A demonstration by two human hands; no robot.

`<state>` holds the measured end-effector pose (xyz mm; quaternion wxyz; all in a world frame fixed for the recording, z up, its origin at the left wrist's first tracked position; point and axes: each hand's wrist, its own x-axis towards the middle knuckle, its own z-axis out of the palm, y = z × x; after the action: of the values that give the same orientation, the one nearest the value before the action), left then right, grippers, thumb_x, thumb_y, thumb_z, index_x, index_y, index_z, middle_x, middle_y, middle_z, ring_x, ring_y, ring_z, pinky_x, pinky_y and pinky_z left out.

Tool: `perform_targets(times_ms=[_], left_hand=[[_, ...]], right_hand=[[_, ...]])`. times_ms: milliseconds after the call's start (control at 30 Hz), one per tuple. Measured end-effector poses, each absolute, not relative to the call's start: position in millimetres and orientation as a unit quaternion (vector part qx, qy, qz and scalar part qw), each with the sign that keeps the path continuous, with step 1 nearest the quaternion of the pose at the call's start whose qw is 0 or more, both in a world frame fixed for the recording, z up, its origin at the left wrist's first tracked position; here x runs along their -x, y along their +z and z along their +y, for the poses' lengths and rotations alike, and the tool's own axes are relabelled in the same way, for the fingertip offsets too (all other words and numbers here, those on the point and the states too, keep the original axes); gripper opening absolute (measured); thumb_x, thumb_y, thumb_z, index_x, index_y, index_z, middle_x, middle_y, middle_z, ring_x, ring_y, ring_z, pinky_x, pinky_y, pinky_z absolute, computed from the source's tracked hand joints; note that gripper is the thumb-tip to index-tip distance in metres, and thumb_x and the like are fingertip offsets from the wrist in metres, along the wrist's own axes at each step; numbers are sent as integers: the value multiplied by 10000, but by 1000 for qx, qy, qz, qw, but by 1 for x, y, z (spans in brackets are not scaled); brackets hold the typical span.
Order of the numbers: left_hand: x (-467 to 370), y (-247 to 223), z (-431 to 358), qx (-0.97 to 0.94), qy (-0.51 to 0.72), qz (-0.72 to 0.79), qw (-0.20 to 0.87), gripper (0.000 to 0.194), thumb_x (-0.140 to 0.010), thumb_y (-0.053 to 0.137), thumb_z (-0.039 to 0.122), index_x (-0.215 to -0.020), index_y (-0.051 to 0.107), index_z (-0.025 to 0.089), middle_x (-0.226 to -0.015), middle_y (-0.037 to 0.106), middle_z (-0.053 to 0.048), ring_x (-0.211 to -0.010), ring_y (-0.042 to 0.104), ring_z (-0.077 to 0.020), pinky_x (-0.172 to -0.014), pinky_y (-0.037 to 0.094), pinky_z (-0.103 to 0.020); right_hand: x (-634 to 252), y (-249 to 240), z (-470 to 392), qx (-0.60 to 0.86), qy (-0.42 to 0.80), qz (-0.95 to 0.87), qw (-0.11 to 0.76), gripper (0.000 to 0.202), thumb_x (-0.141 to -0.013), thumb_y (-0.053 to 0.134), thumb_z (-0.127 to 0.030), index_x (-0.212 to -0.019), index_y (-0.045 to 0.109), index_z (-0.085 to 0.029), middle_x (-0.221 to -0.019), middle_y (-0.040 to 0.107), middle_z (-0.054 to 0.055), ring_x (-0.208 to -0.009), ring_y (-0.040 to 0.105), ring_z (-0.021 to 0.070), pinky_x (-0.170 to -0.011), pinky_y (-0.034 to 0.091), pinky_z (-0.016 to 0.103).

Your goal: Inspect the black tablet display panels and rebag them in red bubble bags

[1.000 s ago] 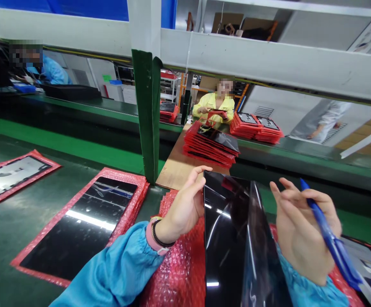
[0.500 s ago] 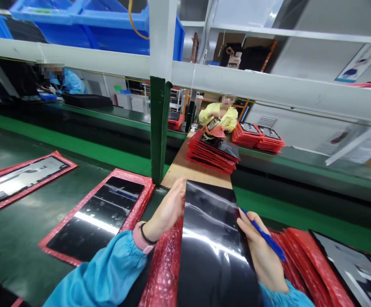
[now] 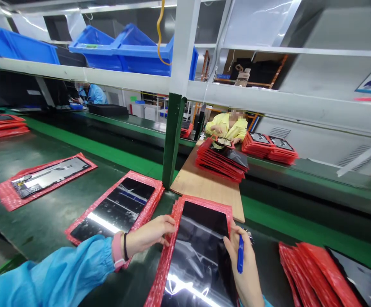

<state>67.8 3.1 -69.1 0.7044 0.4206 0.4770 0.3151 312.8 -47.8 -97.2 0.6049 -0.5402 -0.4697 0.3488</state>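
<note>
A glossy black screen panel lies face up on a stack of red bubble-wrap bags in front of me. At the stack's upper left edge, my left hand has its fingers closed on the rim of a bag. My right hand holds a blue pen against the palm, while its thumb and forefinger touch the panel's right edge. Left of my stack, another black screen panel rests on red bubble-wrap.
Farther left lies a silver-backed panel on red wrap. A green post rises beyond my hands, beside a wooden board bearing a bag stack. More red bags stand right. A person in yellow works opposite.
The black panel, raised between both hands before, now lies lower on the red bags. My left hand has moved from the panel to the bags' edge. The view has shifted.
</note>
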Motion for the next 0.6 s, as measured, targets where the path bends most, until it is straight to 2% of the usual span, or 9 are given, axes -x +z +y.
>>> perform_targets(times_ms=[100, 167, 333, 467, 533, 600], left_hand=[[-70, -70, 8, -443, 334, 491, 672, 345, -579, 715, 166, -867, 527, 198, -754, 527, 48, -654, 483, -113, -632, 372, -271], [-71, -72, 8, -446, 315, 497, 674, 323, -563, 718, 160, -825, 530, 189, -705, 536, 50, -623, 487, -117, -633, 375, -284], [-73, -63, 6, -425, 251, 500, 712, 275, -586, 732, 241, -720, 497, 191, -566, 544, 37, -571, 538, -152, -651, 429, -339], [-87, -47, 6, -430, 259, 492, 711, 282, -628, 755, 306, -673, 501, 192, -541, 519, 51, -532, 498, -132, -620, 407, -315], [-99, -42, 4, -445, 285, 474, 704, 245, -655, 752, 305, -662, 540, 183, -616, 577, 20, -618, 547, -153, -676, 421, -317], [-111, -41, -1, -456, 325, 457, 691, 162, -685, 728, 260, -757, 606, 182, -825, 670, -26, -844, 607, -193, -820, 425, -317]], right_hand=[[-312, -100, -49, 543, 330, -487, 599, 389, -769, 677, -420, -1063, 480, -260, -1194, 589, 79, -1220, 529, 276, -1105, 281, 485], [-313, -102, -49, 540, 329, -491, 599, 364, -780, 666, -404, -1063, 485, -264, -1234, 580, 81, -1251, 507, 273, -1114, 269, 484], [-316, -107, -49, 520, 353, -483, 610, 323, -808, 643, -379, -1073, 488, -276, -1319, 549, 76, -1328, 434, 273, -1142, 213, 491], [-313, -108, -51, 513, 359, -463, 628, 327, -824, 633, -384, -1100, 484, -288, -1331, 562, 59, -1343, 414, 276, -1148, 215, 491], [-310, -107, -54, 505, 366, -452, 638, 327, -831, 629, -383, -1111, 487, -293, -1330, 576, 50, -1332, 431, 279, -1143, 237, 493], [-312, -106, -57, 494, 376, -445, 646, 317, -847, 616, -372, -1127, 495, -287, -1345, 573, 56, -1335, 427, 276, -1141, 246, 495]])
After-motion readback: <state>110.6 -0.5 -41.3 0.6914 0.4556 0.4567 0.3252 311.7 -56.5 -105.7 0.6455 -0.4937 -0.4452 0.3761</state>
